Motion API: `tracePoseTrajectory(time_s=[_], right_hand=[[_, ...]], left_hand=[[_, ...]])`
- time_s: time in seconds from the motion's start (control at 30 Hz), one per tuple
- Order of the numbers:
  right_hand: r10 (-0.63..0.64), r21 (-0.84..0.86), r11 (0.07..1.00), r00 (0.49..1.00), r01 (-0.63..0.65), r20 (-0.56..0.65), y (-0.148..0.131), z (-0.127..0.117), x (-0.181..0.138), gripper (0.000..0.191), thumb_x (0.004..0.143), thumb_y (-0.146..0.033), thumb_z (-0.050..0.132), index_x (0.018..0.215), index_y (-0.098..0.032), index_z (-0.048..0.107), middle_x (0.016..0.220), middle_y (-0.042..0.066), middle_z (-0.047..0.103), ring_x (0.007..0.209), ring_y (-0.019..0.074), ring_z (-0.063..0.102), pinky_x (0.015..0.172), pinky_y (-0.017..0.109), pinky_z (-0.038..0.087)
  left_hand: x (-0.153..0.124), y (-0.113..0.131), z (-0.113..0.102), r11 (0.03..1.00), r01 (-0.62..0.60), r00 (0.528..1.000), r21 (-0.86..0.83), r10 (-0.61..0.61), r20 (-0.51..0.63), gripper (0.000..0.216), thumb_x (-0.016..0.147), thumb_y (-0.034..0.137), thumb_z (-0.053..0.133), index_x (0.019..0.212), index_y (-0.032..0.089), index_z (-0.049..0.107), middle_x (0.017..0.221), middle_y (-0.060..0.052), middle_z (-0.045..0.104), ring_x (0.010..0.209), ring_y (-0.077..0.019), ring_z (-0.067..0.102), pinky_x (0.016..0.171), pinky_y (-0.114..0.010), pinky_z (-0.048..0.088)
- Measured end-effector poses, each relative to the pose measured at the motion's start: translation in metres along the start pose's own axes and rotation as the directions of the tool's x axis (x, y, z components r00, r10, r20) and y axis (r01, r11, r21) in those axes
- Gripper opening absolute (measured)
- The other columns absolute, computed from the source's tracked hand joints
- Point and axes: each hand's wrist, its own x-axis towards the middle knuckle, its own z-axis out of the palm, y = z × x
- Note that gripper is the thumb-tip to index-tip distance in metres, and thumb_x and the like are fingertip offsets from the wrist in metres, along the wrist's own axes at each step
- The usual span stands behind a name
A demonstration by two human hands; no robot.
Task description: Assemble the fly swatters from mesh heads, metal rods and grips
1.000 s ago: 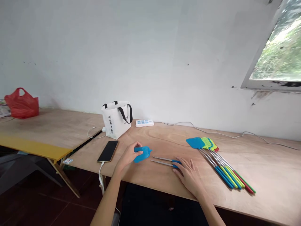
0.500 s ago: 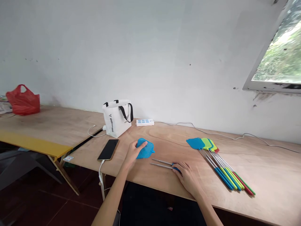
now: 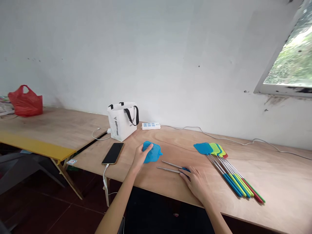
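Observation:
My left hand (image 3: pixel 138 159) pinches a blue perforated fly swatter head (image 3: pixel 154 153), thumb on top, just above the table or resting on it. Under my right hand (image 3: pixel 195 182) lie two metal fly swatter rods (image 3: pixel 170 170) with blue handles. Its fingers curl over the handles and partly hide them. The bare rod tips point left and stand apart, the farther one close to the swatter head's short neck but not touching it. Right of that hand, several complete fly swatters (image 3: pixel 229 174) in blue, yellow-green, red and green lie side by side, heads away from me.
A phone (image 3: pixel 113 153) on a white cable lies left, near the table's front edge. Behind it stand a white tote bag (image 3: pixel 122 122) and a white power strip (image 3: pixel 151 126), its cord running along the wall. A red plastic bag (image 3: pixel 26 103) sits on the far-left table.
The rod tips have spread apart, the farther rod swinging away from me and right under my right hand. My left hand keeps its pinch on the swatter head. The view has shifted slightly.

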Motion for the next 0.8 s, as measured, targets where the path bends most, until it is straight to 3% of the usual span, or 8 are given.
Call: tracePoseTrajectory(time_s=[0.33,0.57,0.8], right_hand=[[-0.003,0.056,0.998,1.000,0.002,0.017,0.003,0.000,0.002,0.027,0.101,-0.036,0.046,0.105,-0.030,0.072,0.112,0.004,0.072,0.105,0.0236,0.066,0.094,0.040,0.049],[0.046,0.036,0.999,0.989,-0.041,-0.140,0.009,0.004,0.001,0.031,0.102,-0.040,0.041,0.105,-0.028,0.069,0.107,0.005,0.074,0.101,0.0252,0.066,0.091,0.042,0.049],[0.026,0.065,0.998,0.986,-0.016,-0.163,0.008,0.000,0.001,0.037,0.104,-0.037,0.034,0.126,-0.033,0.065,0.106,0.005,0.070,0.099,0.0239,0.064,0.089,0.040,0.050]], left_hand=[[0.000,-0.002,0.004,0.999,0.007,1.000,-0.035,-0.007,-0.010,0.046,0.069,0.057,0.079,0.062,0.019,0.053,0.060,0.004,0.050,0.059,-0.0132,0.048,0.055,-0.024,0.039],[0.000,-0.005,0.005,1.000,-0.014,0.999,-0.016,0.014,-0.033,0.048,0.069,0.060,0.078,0.061,0.020,0.052,0.059,0.004,0.050,0.059,-0.0141,0.048,0.057,-0.025,0.038],[0.002,-0.009,0.008,0.998,0.010,0.998,-0.066,-0.013,-0.054,0.045,0.069,0.058,0.079,0.064,0.019,0.056,0.061,0.003,0.054,0.062,-0.0147,0.052,0.060,-0.026,0.041]])
